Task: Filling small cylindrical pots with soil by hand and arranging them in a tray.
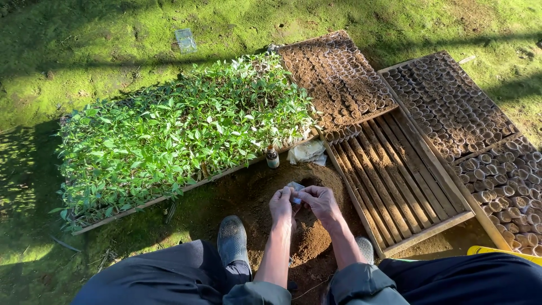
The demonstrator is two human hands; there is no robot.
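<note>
Two hands, mine, met above the soil mound (307, 237), forearms reaching forward from my knees and converging. My left hand (281, 204) and right hand (319, 202) were both pinched narrow on one small clear plastic bag (294, 189), fingertips curled inward, the bag held between them just beyond the mound's crest. Left of the mound: one grey shoe (232, 240). Beyond the mound: one small dark bottle (272, 157), upright, and a heap of pale plastic (307, 152) beside it. Beyond and left of the mound: one tray of green seedlings (180, 130). Right of the mound: one slatted wooden frame (395, 181), bare slats showing, with filled soil pots (339, 79) at its far end.
</note>
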